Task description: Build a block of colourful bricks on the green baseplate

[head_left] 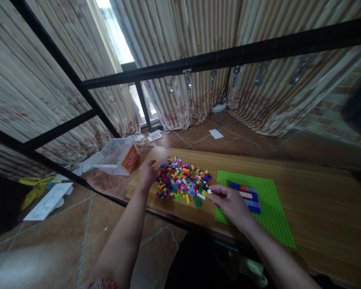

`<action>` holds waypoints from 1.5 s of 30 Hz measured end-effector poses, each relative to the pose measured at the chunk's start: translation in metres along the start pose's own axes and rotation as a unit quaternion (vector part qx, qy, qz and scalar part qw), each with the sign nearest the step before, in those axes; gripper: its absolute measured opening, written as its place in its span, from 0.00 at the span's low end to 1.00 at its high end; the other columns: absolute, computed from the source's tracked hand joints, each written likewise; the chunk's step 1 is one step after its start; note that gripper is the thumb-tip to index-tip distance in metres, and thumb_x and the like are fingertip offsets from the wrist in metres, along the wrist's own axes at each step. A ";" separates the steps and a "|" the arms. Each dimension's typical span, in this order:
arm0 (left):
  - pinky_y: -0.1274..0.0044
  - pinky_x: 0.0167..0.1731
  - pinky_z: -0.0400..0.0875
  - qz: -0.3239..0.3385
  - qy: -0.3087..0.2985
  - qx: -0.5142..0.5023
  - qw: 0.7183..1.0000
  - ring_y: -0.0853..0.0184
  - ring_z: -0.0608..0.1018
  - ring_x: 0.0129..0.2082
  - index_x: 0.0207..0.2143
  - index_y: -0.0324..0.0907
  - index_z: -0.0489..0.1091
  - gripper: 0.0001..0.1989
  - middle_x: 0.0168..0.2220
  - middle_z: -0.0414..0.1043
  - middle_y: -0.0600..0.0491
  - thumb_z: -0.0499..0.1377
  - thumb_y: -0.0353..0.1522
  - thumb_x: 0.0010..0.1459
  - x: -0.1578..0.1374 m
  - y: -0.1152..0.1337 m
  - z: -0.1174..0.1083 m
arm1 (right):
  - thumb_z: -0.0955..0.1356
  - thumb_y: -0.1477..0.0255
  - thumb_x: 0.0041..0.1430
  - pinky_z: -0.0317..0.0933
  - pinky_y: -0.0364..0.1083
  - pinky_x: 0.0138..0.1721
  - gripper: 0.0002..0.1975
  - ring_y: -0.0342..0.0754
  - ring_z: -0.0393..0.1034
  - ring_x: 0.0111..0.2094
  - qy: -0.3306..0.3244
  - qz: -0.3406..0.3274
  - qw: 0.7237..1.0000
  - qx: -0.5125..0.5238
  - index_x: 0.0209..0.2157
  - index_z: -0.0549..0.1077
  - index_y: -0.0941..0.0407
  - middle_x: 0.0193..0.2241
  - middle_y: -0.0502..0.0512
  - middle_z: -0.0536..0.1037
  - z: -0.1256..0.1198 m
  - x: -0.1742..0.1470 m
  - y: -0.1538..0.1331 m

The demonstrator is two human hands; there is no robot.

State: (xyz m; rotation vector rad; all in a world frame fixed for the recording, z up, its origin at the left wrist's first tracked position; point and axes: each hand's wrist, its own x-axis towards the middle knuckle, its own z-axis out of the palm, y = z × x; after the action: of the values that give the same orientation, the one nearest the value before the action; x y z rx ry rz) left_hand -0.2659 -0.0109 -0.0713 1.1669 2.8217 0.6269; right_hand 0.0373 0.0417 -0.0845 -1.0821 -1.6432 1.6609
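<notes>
A heap of small multicoloured toy bricks (pixel 183 178) lies on the wooden bench top. At the heap's left edge is my left hand (pixel 148 174), its fingers partly hidden and a fingertip standing apart; I see nothing held in it. My right hand (pixel 231 201) is at the heap's right side, thumb and fingers pinched on a small white brick (pixel 209 191). Beneath and beyond that hand lies a green studded baseplate (pixel 273 206). A flat patch of blue, red, white and light-blue bricks (pixel 252 196) sits on the baseplate, partly covered by my right hand.
The wooden bench (pixel 327 200) runs to the right. Past its left end stands a clear plastic bin (pixel 111 158) with an orange label. A black metal frame (pixel 180 66) with hanging clips crosses in front of the curtains. White packaging (pixel 48 200) lies on the tiled floor.
</notes>
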 end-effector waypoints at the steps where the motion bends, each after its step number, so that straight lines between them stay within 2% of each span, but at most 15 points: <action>1: 0.71 0.45 0.68 0.015 -0.014 0.002 1.000 0.58 0.77 0.44 0.50 0.37 0.72 0.20 0.45 0.75 0.41 0.57 0.27 0.53 0.007 -0.002 0.001 | 0.69 0.63 0.42 0.58 0.44 0.25 0.16 0.43 0.64 0.22 0.001 -0.002 1.000 -0.003 0.34 0.75 0.58 0.24 0.50 0.75 0.000 0.000 0.001; 6: 0.78 0.43 0.68 0.107 -0.094 0.022 0.990 0.65 0.77 0.39 0.45 0.42 0.76 0.20 0.42 0.77 0.49 0.60 0.23 0.47 0.032 -0.007 0.007 | 0.69 0.63 0.44 0.59 0.45 0.27 0.16 0.44 0.65 0.24 -0.005 -0.007 1.000 -0.024 0.35 0.75 0.58 0.25 0.51 0.76 -0.004 0.002 0.004; 11: 0.79 0.40 0.69 0.158 -0.130 0.058 0.977 0.64 0.76 0.38 0.37 0.39 0.78 0.15 0.39 0.77 0.48 0.58 0.23 0.46 0.043 -0.010 0.008 | 0.69 0.63 0.43 0.61 0.46 0.28 0.17 0.46 0.67 0.26 -0.002 0.005 1.000 -0.026 0.34 0.76 0.57 0.27 0.53 0.77 -0.004 0.003 0.004; 16: 0.78 0.39 0.69 0.184 -0.133 0.089 0.970 0.64 0.77 0.38 0.34 0.39 0.77 0.11 0.37 0.77 0.47 0.59 0.26 0.48 0.040 -0.016 0.004 | 0.69 0.63 0.41 0.62 0.47 0.29 0.17 0.47 0.68 0.27 0.004 0.011 1.000 -0.017 0.34 0.76 0.57 0.27 0.54 0.77 -0.001 0.002 0.002; 21: 0.77 0.38 0.68 0.197 -0.122 0.107 0.967 0.62 0.77 0.38 0.36 0.41 0.76 0.10 0.36 0.78 0.48 0.60 0.31 0.51 0.033 -0.021 -0.007 | 0.70 0.63 0.41 0.61 0.47 0.29 0.17 0.48 0.68 0.27 0.013 0.010 1.000 -0.012 0.34 0.76 0.57 0.27 0.54 0.78 -0.001 0.002 0.002; 26: 0.75 0.38 0.68 0.212 -0.112 0.111 0.964 0.61 0.78 0.38 0.38 0.42 0.75 0.11 0.35 0.78 0.48 0.57 0.29 0.52 0.025 -0.022 -0.021 | 0.70 0.63 0.40 0.58 0.45 0.26 0.17 0.45 0.65 0.24 0.010 0.007 1.000 -0.007 0.33 0.76 0.57 0.25 0.52 0.77 0.000 0.001 -0.002; 32: 0.76 0.38 0.68 0.229 -0.102 0.087 0.964 0.63 0.77 0.37 0.39 0.40 0.74 0.14 0.38 0.77 0.48 0.55 0.26 0.50 0.013 -0.022 -0.030 | 0.70 0.63 0.40 0.60 0.46 0.28 0.15 0.47 0.68 0.27 0.007 0.002 1.000 -0.008 0.31 0.76 0.57 0.26 0.54 0.78 -0.001 0.001 -0.003; 36: 0.76 0.36 0.69 0.232 -0.099 -0.004 0.968 0.64 0.77 0.34 0.35 0.39 0.74 0.10 0.36 0.77 0.48 0.56 0.27 0.50 0.006 -0.023 -0.033 | 0.70 0.65 0.41 0.61 0.46 0.29 0.14 0.47 0.69 0.29 0.011 -0.007 1.000 -0.010 0.31 0.77 0.57 0.28 0.54 0.78 -0.002 0.002 0.001; 40: 0.76 0.32 0.68 0.191 -0.111 -0.177 0.959 0.66 0.75 0.32 0.34 0.40 0.73 0.09 0.33 0.76 0.50 0.60 0.34 0.50 -0.014 -0.008 -0.036 | 0.71 0.68 0.41 0.59 0.43 0.25 0.14 0.43 0.66 0.24 0.016 0.005 0.999 0.034 0.33 0.76 0.57 0.23 0.49 0.75 0.000 0.000 -0.002; 42: 0.78 0.29 0.67 0.151 -0.151 -0.296 0.931 0.68 0.74 0.28 0.33 0.39 0.72 0.10 0.29 0.75 0.52 0.63 0.36 0.49 -0.034 0.007 -0.035 | 0.72 0.68 0.42 0.58 0.42 0.23 0.16 0.41 0.64 0.22 0.010 0.042 0.993 0.107 0.36 0.76 0.56 0.21 0.46 0.72 0.002 -0.002 -0.009; 45: 0.79 0.28 0.66 0.094 -0.239 -0.455 0.853 0.70 0.73 0.26 0.32 0.39 0.71 0.13 0.26 0.73 0.55 0.67 0.36 0.45 -0.074 0.035 -0.030 | 0.72 0.70 0.43 0.62 0.41 0.25 0.16 0.40 0.66 0.23 -0.009 0.115 0.964 0.239 0.38 0.75 0.56 0.22 0.46 0.72 0.003 -0.007 -0.021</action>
State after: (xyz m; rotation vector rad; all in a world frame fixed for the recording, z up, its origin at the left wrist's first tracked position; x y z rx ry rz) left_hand -0.1945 -0.0502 -0.0402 1.1428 1.6411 1.2656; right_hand 0.0349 0.0359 -0.0634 -1.0333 -1.0647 2.0810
